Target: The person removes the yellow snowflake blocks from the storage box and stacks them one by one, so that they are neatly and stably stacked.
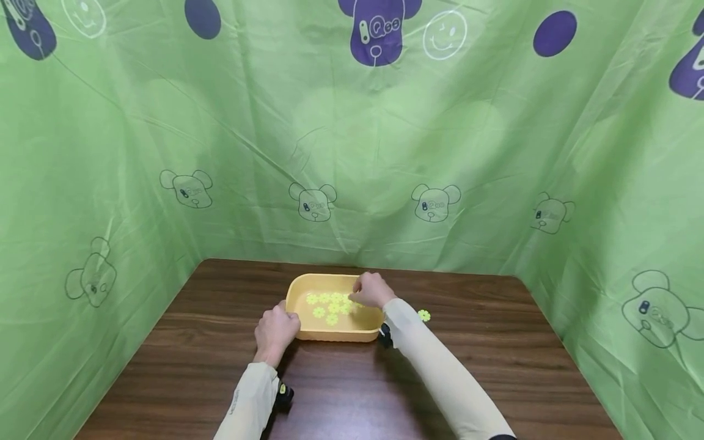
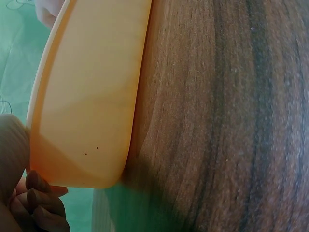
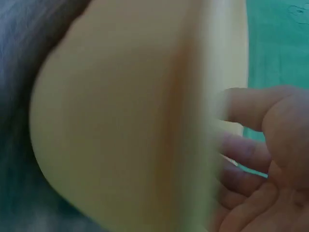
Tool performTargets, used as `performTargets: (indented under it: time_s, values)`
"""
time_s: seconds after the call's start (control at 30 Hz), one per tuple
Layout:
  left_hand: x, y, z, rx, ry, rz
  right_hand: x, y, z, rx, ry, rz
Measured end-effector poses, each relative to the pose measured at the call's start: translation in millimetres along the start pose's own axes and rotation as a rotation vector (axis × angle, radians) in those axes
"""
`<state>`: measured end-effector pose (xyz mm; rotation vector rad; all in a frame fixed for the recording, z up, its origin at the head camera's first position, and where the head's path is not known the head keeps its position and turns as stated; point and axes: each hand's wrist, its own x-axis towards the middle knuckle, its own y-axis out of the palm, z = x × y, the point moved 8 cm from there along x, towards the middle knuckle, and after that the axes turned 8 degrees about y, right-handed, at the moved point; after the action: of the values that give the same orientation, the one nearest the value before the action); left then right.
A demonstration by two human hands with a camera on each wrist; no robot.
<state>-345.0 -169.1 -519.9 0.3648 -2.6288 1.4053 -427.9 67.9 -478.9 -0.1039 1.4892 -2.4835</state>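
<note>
A shallow yellow-orange plastic tray (image 1: pixel 338 335) sits on the table, with several small bright-yellow flower-shaped pieces (image 1: pixel 332 319) lying on its floor. My left hand (image 1: pixel 277 330) grips the tray's left rim; in the left wrist view the thumb lies over the edge of the tray (image 2: pixel 89 106) and the fingers (image 2: pixel 46 208) curl beneath. Over the tray's right side, my right hand (image 1: pixel 374 289) reaches down among the pieces. In the right wrist view the tray wall (image 3: pixel 111 125) hides that hand's fingertips, so whether they pinch a piece is unclear.
One more yellow flower-shaped piece (image 1: pixel 423 315) lies on the dark wooden table (image 1: pixel 341 397), right of the tray. Green printed cloth (image 1: pixel 352 140) hangs behind the table and along both sides.
</note>
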Motion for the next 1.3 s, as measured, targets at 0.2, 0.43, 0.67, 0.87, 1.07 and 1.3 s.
performTargets:
  time_s: [0.2,0.43,0.67,0.87,1.07,1.3]
  values:
    - [0.7,-2.4,1.6,0.0,0.005,-0.01,6.4,32.3,-0.4,-0.097,0.02,-0.009]
    - [2.3,-0.7,2.0,0.003,0.014,-0.029,5.9,48.1,-3.9,-0.085,0.045,-0.039]
    - [3.4,-0.5,0.5,0.001,0.014,-0.024,4.3,47.4,-5.7,-0.031,0.069,-0.001]
    - [2.0,-0.2,1.1,0.006,0.006,-0.019,1.3,47.1,-4.3,-0.033,0.086,0.013]
    - [-2.3,0.7,2.5,0.017,-0.011,-0.014,-2.6,44.8,-2.0,-0.049,0.071,-0.011]
    - [-3.5,0.4,1.3,0.013,-0.007,-0.034,-8.7,35.5,-2.1,-0.07,0.0,-0.076]
